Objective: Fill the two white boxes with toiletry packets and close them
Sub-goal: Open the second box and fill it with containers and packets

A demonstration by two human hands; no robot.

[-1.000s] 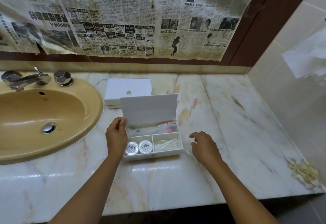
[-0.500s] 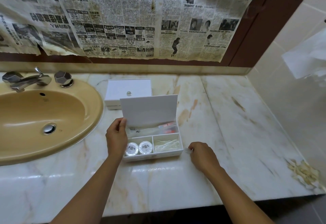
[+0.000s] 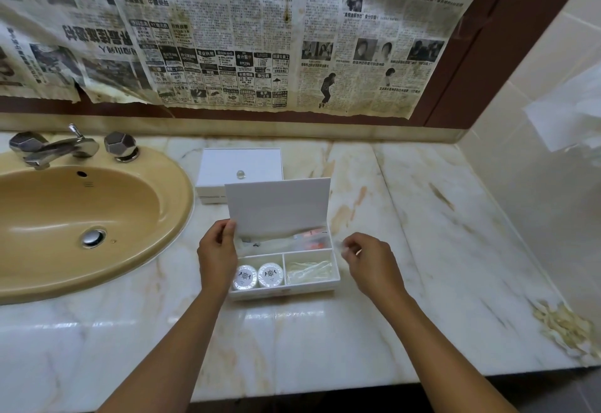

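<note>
My left hand holds up the lid of the open box: thumb and fingers pinch the lid's lower left corner, and the lid stands nearly upright. The box sits on the tabletop just right of the sink. Its long back compartment holds clear packets, some with orange print. The front left compartment holds two round white soaps side by side; the front right one holds a clear packet of pale sticks.

My right hand hovers just beside the box's right wall, fingers curled, the tips pinching a small clear packet that is blurred and hard to make out.

Behind the open box, touching or nearly touching the lid's back, the second box lies closed, with a small round knob on top. Newspaper covers the wall above, and the tap stands at the sink's far edge.
</note>
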